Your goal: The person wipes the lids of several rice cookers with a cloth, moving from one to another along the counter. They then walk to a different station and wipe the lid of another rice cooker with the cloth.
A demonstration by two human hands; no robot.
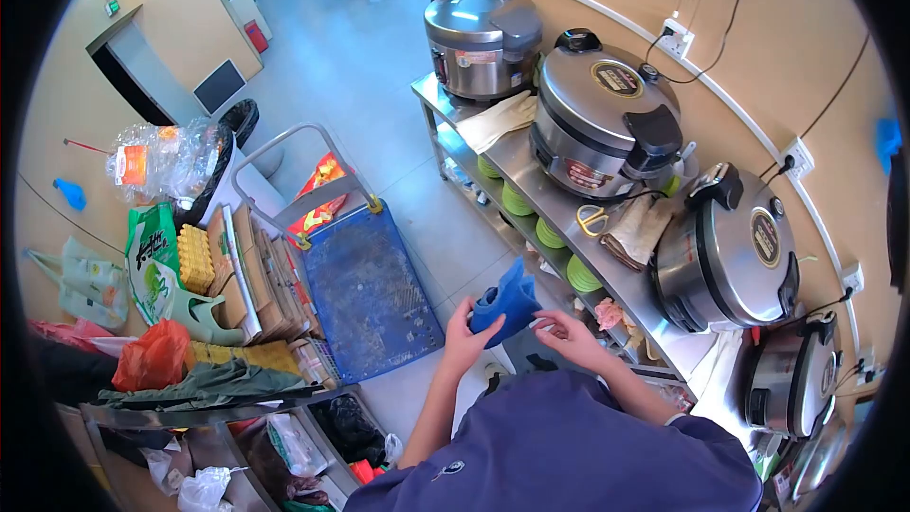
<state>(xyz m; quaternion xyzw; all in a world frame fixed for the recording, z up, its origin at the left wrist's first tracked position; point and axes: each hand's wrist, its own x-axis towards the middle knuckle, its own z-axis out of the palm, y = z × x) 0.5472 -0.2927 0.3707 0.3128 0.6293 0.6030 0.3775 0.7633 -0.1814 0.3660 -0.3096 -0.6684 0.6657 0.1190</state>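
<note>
While we stand close to the front edge of the steel tabletop (531, 180), both our hands hold a blue cloth (509, 301) up in front of our chest. Our left hand (464, 337) has its fingers closed on the cloth's lower left side, and our right hand (567, 332) pinches its right side with curled fingers. The cloth hangs in the air just off the tabletop's edge, above the pale floor (379, 85). Three large rice cookers crowd the tabletop, the nearest (725, 251) just right of our right hand. To our left, a blue cart (365, 289) narrows the floor; beyond it the aisle runs open.
</note>
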